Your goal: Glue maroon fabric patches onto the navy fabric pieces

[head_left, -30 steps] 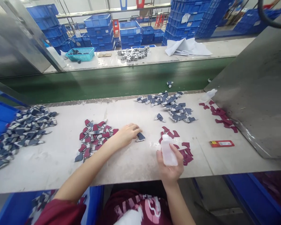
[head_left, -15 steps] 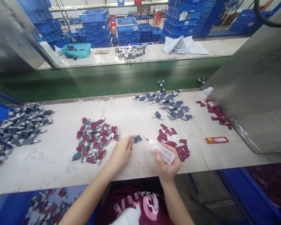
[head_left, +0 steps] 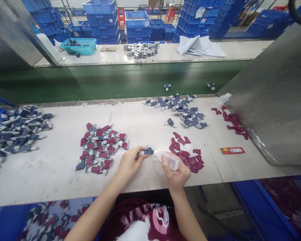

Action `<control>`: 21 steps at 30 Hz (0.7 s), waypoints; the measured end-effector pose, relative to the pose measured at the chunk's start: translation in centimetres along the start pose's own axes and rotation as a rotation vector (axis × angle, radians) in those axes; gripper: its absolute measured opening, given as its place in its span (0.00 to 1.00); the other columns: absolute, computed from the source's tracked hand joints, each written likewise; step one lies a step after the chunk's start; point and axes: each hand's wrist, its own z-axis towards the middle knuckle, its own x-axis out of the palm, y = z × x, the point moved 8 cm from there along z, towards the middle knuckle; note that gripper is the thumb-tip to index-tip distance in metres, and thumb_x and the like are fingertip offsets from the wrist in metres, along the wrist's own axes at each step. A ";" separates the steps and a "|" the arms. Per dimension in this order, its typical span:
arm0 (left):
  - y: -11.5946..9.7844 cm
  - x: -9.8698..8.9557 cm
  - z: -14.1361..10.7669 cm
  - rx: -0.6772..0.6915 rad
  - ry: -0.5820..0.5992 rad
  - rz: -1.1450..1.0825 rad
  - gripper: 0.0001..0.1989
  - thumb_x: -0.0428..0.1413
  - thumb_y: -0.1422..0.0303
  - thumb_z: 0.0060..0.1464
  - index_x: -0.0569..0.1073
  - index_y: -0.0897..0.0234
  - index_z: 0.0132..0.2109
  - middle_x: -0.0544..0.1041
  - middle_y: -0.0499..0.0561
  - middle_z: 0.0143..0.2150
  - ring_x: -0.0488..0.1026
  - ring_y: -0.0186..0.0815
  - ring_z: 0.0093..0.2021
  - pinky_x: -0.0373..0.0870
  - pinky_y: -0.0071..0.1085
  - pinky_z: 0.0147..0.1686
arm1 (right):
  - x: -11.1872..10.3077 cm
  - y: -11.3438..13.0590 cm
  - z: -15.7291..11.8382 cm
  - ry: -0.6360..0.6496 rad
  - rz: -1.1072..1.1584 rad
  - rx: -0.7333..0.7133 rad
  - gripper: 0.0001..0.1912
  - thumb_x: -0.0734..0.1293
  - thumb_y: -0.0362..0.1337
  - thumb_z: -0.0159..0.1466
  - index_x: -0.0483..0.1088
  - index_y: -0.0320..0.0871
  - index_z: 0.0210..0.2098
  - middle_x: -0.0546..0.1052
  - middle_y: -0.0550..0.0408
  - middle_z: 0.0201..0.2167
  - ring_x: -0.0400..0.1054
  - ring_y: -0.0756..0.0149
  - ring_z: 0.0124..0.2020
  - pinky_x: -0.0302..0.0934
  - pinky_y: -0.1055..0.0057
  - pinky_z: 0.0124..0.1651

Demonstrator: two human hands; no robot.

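Observation:
Between the fingertips of my left hand (head_left: 130, 161) is a small dark blue and white plastic part (head_left: 147, 151), just above the table. My right hand (head_left: 177, 172) is wrapped round a translucent squeeze bottle (head_left: 171, 161), tilted so its nozzle meets or nearly meets the part; exact contact is too small to tell. Right of the bottle lie loose maroon pieces (head_left: 188, 157). Left of my left hand sits a group of blue and white parts with maroon pieces on them (head_left: 102, 149). Farther back is a pile of blue and white parts (head_left: 185, 110).
A larger heap of blue and white parts (head_left: 17, 130) lies at the far left. A red packet (head_left: 232, 150) rests on the right, near a metal panel (head_left: 273, 100). Behind the table runs a green conveyor belt (head_left: 102, 83) carrying a few parts. Blue bins (head_left: 7, 221) stand below the table.
The bottle has moved left and its nozzle has come to the blue part. The part has turned in my left fingers. Parts on the green belt have shifted left.

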 end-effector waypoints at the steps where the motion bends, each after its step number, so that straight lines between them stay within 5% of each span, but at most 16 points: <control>1: 0.0 0.0 0.0 -0.002 -0.001 -0.002 0.08 0.59 0.70 0.59 0.78 0.61 0.46 0.81 0.47 0.32 0.75 0.37 0.30 0.68 0.29 0.35 | 0.0 -0.1 0.0 -0.001 -0.004 0.002 0.14 0.71 0.45 0.62 0.79 0.40 0.35 0.83 0.49 0.29 0.78 0.61 0.26 0.74 0.69 0.32; 21: 0.0 -0.2 -0.1 0.019 -0.015 -0.007 0.08 0.59 0.70 0.59 0.77 0.60 0.46 0.81 0.47 0.32 0.75 0.36 0.30 0.69 0.29 0.35 | -0.4 0.2 0.2 -0.030 -0.033 0.007 0.17 0.70 0.49 0.63 0.79 0.40 0.34 0.83 0.50 0.28 0.78 0.60 0.25 0.73 0.69 0.30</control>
